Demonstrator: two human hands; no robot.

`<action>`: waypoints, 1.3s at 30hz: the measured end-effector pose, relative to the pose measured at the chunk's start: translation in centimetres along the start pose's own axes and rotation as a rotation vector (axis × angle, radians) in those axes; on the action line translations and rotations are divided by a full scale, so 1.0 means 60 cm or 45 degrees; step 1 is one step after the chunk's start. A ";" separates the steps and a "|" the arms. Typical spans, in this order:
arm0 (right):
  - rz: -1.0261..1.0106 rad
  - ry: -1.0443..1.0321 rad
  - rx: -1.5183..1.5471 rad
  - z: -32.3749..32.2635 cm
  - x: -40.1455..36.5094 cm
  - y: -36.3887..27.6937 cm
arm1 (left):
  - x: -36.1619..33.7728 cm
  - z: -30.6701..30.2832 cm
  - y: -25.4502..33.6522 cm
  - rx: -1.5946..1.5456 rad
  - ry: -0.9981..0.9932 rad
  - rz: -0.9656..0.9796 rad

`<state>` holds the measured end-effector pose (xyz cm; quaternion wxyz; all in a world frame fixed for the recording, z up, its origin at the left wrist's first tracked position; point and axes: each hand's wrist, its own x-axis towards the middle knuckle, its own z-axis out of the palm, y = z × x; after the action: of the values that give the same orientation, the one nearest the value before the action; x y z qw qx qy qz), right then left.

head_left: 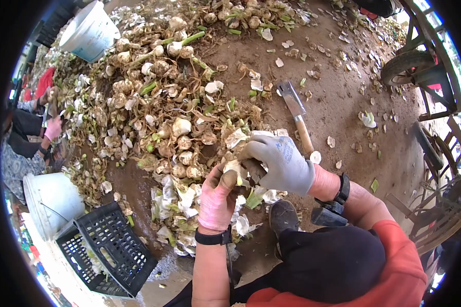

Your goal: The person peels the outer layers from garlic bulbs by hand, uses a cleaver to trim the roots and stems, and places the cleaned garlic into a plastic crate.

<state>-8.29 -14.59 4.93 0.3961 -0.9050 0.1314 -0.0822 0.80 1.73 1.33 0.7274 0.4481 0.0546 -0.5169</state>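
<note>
While your left hand [216, 197] closes around a pale bulb [234, 168], thumb laid across its near side, your grey-gloved right hand [281, 157] curls in from three o'clock, fingers bent and partly closed against it; you cannot tell from here whether those fingertips pinch the bulb or merely touch it. Taking the bulb as the clock's centre, you have a heap of bulbs [182, 127] spread between ten and eleven o'clock, and pale peelings [187, 202] just beside your left hand at eight. Between one and two o'clock, a cleaver [294, 105] lies on the dirt floor [343, 123], its wooden handle pointing back toward your right wrist. A black crate [110, 250] leans at eight o'clock, touching a white bucket [61, 202] at nine; a second bucket [89, 38] tilts beyond the heap. Between nine and ten, you see a co-worker's pink-gloved hand [53, 128].
</note>
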 end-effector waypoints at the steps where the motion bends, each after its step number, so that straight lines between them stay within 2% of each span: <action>1: 0.000 -0.004 0.002 0.001 0.000 0.002 | -0.001 -0.001 0.008 0.020 -0.018 -0.080; 3: -0.010 -0.010 0.115 0.004 0.002 0.013 | -0.001 -0.009 0.020 0.039 -0.031 -0.160; 5: -0.059 -0.030 0.085 0.014 0.007 0.030 | 0.000 -0.019 0.029 0.121 -0.244 -0.264; 6: 0.093 -0.105 0.040 0.026 0.012 0.045 | 0.008 -0.052 0.002 0.308 -0.244 -0.209; 7: 0.245 -0.177 -0.006 0.041 0.013 0.066 | 0.004 -0.044 0.004 0.308 -0.247 -0.210; 8: 0.195 -0.063 -0.167 0.068 0.007 0.104 | -0.002 -0.032 0.010 0.201 -0.310 -0.251; 9: 0.271 -0.151 -0.198 0.072 0.000 0.124 | -0.004 -0.026 0.014 0.096 -0.370 -0.292; 12: 0.257 -0.198 -0.098 0.067 -0.018 0.125 | 0.001 -0.029 0.014 0.035 -0.289 -0.209; 14: 0.209 -0.075 0.215 0.049 -0.020 0.112 | 0.001 -0.021 0.017 0.023 -0.266 -0.188; 15: 0.211 -0.079 0.215 0.041 -0.018 0.102 | 0.002 -0.020 0.017 0.133 -0.219 -0.131; 17: 0.332 -0.066 0.756 0.018 -0.006 0.072 | 0.004 -0.012 0.021 0.242 -0.169 -0.067; 18: 0.266 -0.080 0.799 0.002 0.002 0.042 | 0.005 -0.006 0.025 0.410 -0.146 -0.068; 19: -0.032 -0.118 0.658 -0.002 0.013 0.035 | 0.004 -0.005 0.029 0.580 -0.116 -0.073; 20: 0.107 -0.235 0.613 0.003 0.019 0.043 | 0.002 -0.009 0.030 0.571 -0.188 -0.082; 21: 0.245 -0.348 0.561 0.012 0.024 0.060 | -0.001 -0.011 0.029 0.682 -0.139 -0.070; 23: 0.337 -0.167 -0.021 0.043 0.032 0.114 | -0.010 -0.028 0.058 0.701 -0.032 -0.073; 24: 0.372 -0.103 0.209 0.051 0.034 0.123 | -0.019 -0.036 0.069 0.401 0.104 0.000; 25: 0.366 -0.114 0.217 0.058 0.038 0.119 | -0.035 -0.050 0.100 0.221 0.181 0.185; 26: 0.350 -0.074 0.349 0.063 0.045 0.112 | -0.051 -0.054 0.125 -0.136 0.424 0.389; 27: 0.331 -0.031 0.477 0.066 0.054 0.107 | -0.056 -0.128 0.150 -0.249 0.316 0.627; 28: 0.297 -0.082 0.420 0.070 0.071 0.103 | -0.076 -0.165 0.196 -0.813 -0.024 0.664; 29: 0.293 -0.092 0.424 0.079 0.084 0.104 | -0.103 -0.233 0.233 -1.208 -0.295 0.755; 30: 0.205 -0.089 0.270 0.090 0.098 0.106 | -0.137 -0.289 0.250 -1.372 -0.369 1.008; 31: 0.114 -0.084 0.116 0.099 0.112 0.104 | -0.183 -0.358 0.272 -1.329 -0.255 1.228; 32: 0.169 -0.233 0.001 0.105 0.127 0.098 | -0.212 -0.353 0.267 -1.440 -0.427 1.236; 33: 0.162 -0.235 0.003 0.118 0.137 0.094 | -0.226 -0.346 0.267 -1.416 -0.269 1.298; 35: 0.083 -0.353 -0.488 0.157 0.150 0.089 | -0.199 -0.332 0.254 -1.179 -0.246 1.235; 36: 0.060 -0.405 -0.580 0.170 0.159 0.088 | -0.171 -0.277 0.235 -1.180 -0.013 1.151; 37: 0.059 -0.409 -0.579 0.172 0.160 0.089 | -0.137 -0.257 0.212 -1.107 -0.024 1.011; 38: 0.061 -0.400 -0.541 0.172 0.161 0.090 | -0.104 -0.250 0.192 -1.112 -0.159 0.795; 39: 0.064 -0.385 -0.507 0.169 0.161 0.091 | -0.079 -0.203 0.171 -0.799 0.009 0.676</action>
<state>2.53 -14.02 -5.46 0.2272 -0.9637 0.1066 0.0915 11.49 14.33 2.81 0.9367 0.2049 0.0944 -0.2678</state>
